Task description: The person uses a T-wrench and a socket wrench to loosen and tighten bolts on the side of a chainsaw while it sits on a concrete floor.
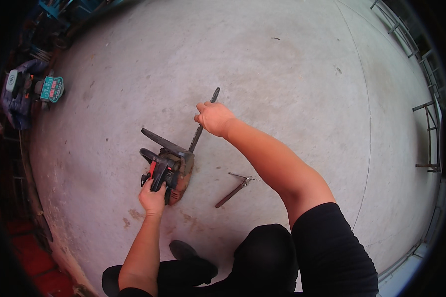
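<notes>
A chainsaw [179, 173] with an orange-brown and black body rests on the concrete floor, its bar pointing away from me and to the right. My left hand [152, 199] is closed around its rear handle, close to the red part. Farther up, my right hand [214, 119] has its fingers closed at the chainsaw bar [196, 137], short of the dark tip [215, 94]; the hand hides part of the bar and chain. To the right of the saw lies a hand tool [231, 193] with a dark reddish handle and thin metal arms, touched by neither hand.
Concrete floor [292, 84] surrounds the saw. My dark shoe [182, 250] and bent knee [265, 247] are close at the bottom. A parked scooter [27, 91] with a green plate stands at the far left; metal frames [428, 123] line the right edge.
</notes>
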